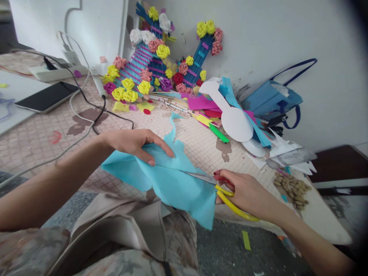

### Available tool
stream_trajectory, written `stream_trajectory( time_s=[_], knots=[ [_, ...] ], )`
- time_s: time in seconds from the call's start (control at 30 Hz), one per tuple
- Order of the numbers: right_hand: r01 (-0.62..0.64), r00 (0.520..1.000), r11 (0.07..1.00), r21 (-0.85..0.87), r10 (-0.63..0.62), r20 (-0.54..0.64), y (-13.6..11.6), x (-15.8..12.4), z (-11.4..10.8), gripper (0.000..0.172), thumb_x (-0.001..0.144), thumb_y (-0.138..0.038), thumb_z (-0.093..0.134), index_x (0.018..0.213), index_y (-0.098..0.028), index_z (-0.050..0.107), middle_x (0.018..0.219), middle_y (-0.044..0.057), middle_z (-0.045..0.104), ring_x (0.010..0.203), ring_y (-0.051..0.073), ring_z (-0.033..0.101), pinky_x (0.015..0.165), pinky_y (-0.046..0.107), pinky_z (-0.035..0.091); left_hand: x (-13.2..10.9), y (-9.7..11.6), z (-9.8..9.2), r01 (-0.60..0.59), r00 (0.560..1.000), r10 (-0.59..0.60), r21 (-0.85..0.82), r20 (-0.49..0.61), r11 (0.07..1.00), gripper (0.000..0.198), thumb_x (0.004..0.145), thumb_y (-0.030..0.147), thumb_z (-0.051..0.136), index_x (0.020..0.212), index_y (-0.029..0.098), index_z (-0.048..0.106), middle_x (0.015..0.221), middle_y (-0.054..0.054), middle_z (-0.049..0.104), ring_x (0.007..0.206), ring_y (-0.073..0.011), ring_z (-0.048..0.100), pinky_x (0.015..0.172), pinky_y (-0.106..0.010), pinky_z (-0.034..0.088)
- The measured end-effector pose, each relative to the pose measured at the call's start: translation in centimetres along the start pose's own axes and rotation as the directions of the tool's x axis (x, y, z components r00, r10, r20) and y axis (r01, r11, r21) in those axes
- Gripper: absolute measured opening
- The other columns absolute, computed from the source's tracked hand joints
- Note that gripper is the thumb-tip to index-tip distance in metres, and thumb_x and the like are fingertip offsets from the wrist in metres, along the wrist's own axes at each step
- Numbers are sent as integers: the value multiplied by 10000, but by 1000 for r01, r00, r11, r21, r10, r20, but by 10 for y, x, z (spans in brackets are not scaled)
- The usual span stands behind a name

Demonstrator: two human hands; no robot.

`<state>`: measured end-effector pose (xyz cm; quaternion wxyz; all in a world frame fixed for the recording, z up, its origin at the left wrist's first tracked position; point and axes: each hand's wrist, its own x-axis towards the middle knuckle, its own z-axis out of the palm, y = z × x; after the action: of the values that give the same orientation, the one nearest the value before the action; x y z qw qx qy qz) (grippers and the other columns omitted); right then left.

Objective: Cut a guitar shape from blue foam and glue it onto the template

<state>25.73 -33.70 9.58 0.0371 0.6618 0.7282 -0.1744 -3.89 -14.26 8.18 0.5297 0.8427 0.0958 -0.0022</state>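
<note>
Blue paper (178,188) lies before me at the near edge of the worktop (198,143), its front corner drooping past that edge above my lap. Behind it, against the wall, a blue bag (267,101) stands to the right, and flower-covered paper shapes (140,61) lean toward the middle. A white cutout (237,124) rests on the heap of coloured scraps between them and my hands. My left hand (138,143) is loosely open, palm down, thumb and forefinger well apart, with both tips on top of the sheet and nothing clasped between them as far as I can see. My right hand (250,191) is closed around the red and yellow handles of the scissors (202,176), whose blades point left into the paper, just ahead of a thin line running toward my left thumb. Off beyond my right wrist sits a small pile of peanuts (291,188). My other left fingers are hidden behind the forefinger and the back of the hand, so I cannot tell how they press. The lower blade is mostly out of sight under the sheet, and I cannot make out how far the blades are parted. Some of my right fingers are covered by the handles, and both my forearms are cut off by the picture's edges.
</note>
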Motion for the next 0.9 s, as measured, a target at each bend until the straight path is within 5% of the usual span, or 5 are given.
stream_trajectory(
  time_s=[0.43, 0.9],
  knots=[
    [10, 999, 995, -103, -14, -40, 1, -1, 1, 374, 747, -459, 694, 997, -200, 593, 895, 51, 736, 792, 273, 690, 643, 333, 454, 1, -3, 0, -57, 998, 57, 10, 8, 998, 414, 794, 180, 707, 1203, 190, 646, 1181, -56, 686, 1060, -213, 642, 869, -217, 497],
    [-24, 1000, 993, -112, 25, 12, -1, -1, -2, 337, 788, -403, 628, 1044, -193, 568, 979, 82, 709, 887, 287, 669, 708, 353, 461, 3, -5, 2, -102, 995, 101, 23, 14, 995, 431, 798, 222, 711, 1218, 164, 637, 1206, -39, 676, 1057, -192, 630, 903, -194, 452]
  ],
)
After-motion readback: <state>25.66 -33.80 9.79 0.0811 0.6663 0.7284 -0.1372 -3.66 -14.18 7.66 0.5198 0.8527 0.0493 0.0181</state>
